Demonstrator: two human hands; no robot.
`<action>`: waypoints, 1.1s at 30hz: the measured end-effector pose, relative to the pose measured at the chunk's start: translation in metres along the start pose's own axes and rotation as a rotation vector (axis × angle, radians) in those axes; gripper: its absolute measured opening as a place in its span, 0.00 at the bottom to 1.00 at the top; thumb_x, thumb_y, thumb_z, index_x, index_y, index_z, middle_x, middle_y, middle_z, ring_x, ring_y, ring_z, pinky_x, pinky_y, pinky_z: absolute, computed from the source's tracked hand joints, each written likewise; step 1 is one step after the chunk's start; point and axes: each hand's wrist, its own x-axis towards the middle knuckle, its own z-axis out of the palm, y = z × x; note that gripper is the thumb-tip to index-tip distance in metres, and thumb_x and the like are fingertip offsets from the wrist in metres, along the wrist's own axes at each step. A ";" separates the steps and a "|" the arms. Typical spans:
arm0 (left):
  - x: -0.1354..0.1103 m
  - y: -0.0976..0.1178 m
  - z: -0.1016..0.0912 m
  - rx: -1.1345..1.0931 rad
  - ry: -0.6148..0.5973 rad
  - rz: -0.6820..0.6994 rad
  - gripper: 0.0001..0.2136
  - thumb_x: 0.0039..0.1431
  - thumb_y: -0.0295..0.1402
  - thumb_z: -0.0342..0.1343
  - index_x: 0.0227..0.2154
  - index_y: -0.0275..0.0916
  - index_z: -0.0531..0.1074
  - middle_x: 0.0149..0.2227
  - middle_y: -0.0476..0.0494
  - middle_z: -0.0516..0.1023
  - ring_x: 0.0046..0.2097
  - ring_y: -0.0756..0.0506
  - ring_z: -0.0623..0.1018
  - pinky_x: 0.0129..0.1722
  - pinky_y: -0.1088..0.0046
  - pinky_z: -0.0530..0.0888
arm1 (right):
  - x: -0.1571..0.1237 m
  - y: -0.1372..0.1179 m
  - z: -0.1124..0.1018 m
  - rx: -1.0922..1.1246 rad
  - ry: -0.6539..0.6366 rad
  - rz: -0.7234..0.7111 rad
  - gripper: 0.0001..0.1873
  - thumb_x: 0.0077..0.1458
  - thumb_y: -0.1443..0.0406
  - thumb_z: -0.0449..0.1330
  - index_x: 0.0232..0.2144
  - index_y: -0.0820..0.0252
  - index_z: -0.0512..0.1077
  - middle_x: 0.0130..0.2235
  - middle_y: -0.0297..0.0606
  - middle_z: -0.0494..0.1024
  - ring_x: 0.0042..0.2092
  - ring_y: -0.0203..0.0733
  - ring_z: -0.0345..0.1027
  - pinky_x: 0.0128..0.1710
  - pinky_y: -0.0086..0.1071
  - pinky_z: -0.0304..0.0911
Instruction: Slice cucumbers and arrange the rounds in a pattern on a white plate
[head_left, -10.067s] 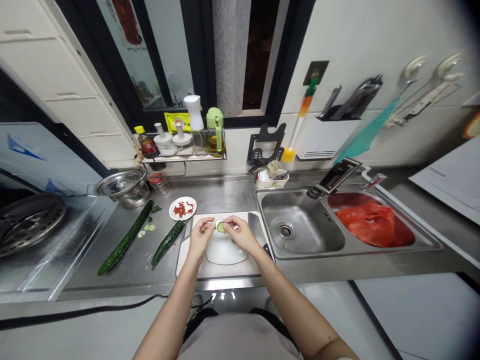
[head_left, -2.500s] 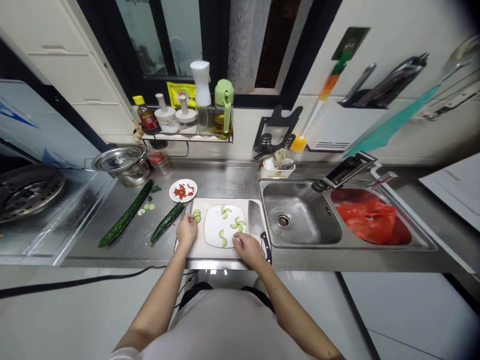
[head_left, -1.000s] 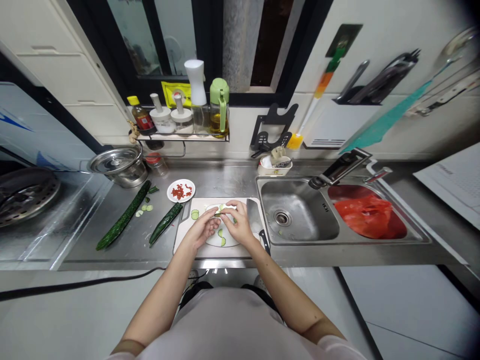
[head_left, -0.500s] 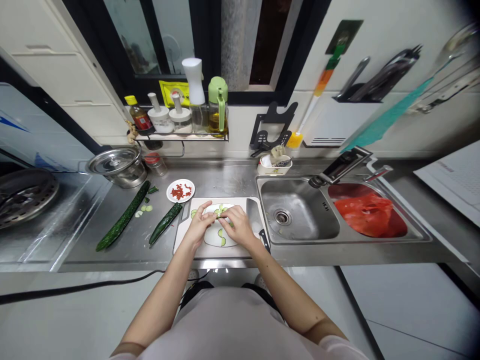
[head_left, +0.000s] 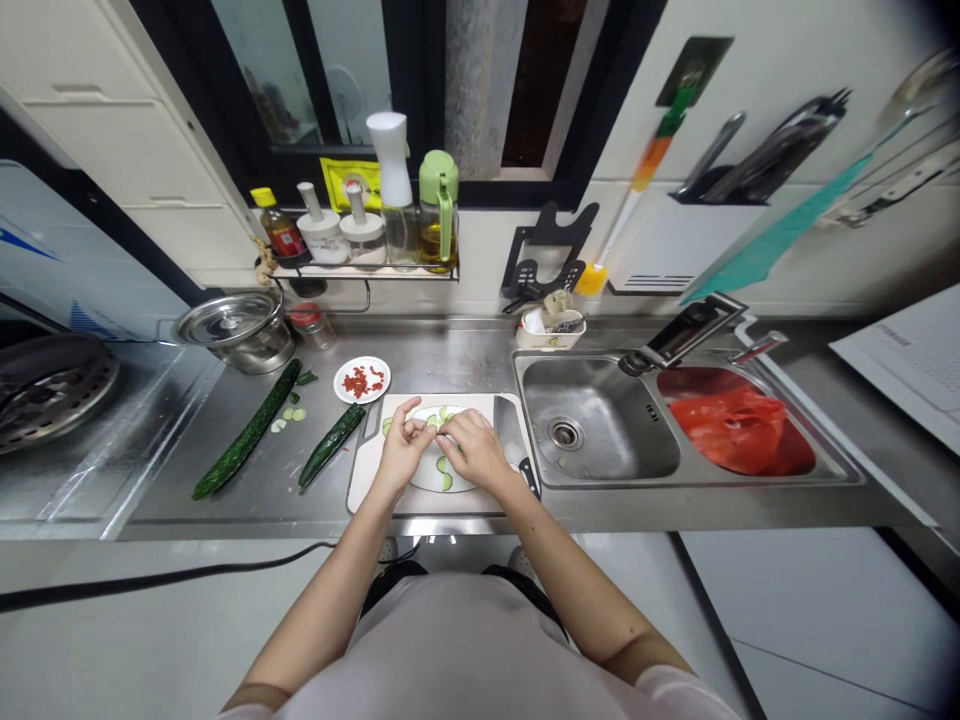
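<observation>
Over a white oval plate [head_left: 468, 482], my left hand [head_left: 405, 445] and my right hand [head_left: 472, 448] meet fingertip to fingertip. Both pinch a small cucumber slice, mostly hidden by the fingers. Several pale green cucumber slices [head_left: 444, 474] with dark skin edges lie on the plate, some partly covered by my hands. Beneath the plate is a light cutting board [head_left: 363, 488]. A knife with a black handle [head_left: 530, 477] rests at the board's right side. Left of the board lie a cut cucumber [head_left: 330, 446] and a longer cucumber [head_left: 247, 432].
A small white dish [head_left: 361, 380] of chopped red bits stands behind the board. Near the long cucumber are pale round slices [head_left: 294, 414]. A lidded steel pot [head_left: 238, 335] is at back left. To the right, a double sink [head_left: 600, 415] holds a red plastic bag [head_left: 731, 430].
My fingertips have closed in further around the cucumber slice, and less of it shows. My left hand has shifted slightly right. The plate and the cucumbers stay put.
</observation>
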 end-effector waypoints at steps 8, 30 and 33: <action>0.002 -0.001 0.001 0.009 -0.026 0.025 0.30 0.48 0.34 0.63 0.55 0.42 0.61 0.28 0.54 0.68 0.31 0.52 0.70 0.35 0.77 0.67 | 0.002 0.002 -0.001 0.100 -0.029 0.000 0.11 0.63 0.61 0.50 0.34 0.56 0.70 0.36 0.38 0.72 0.42 0.43 0.61 0.46 0.39 0.57; 0.008 -0.012 0.008 -0.014 0.023 0.001 0.20 0.45 0.34 0.63 0.44 0.37 0.73 0.29 0.51 0.69 0.32 0.52 0.68 0.35 0.76 0.66 | 0.007 0.013 0.013 0.283 -0.027 0.100 0.10 0.60 0.64 0.52 0.28 0.56 0.68 0.31 0.34 0.72 0.39 0.40 0.62 0.42 0.35 0.58; 0.010 -0.015 0.006 -0.010 0.019 -0.005 0.18 0.45 0.35 0.63 0.41 0.37 0.73 0.29 0.51 0.69 0.32 0.52 0.68 0.35 0.76 0.66 | 0.007 0.015 0.015 0.322 -0.027 0.121 0.10 0.59 0.64 0.53 0.25 0.56 0.67 0.30 0.33 0.72 0.38 0.39 0.63 0.42 0.34 0.59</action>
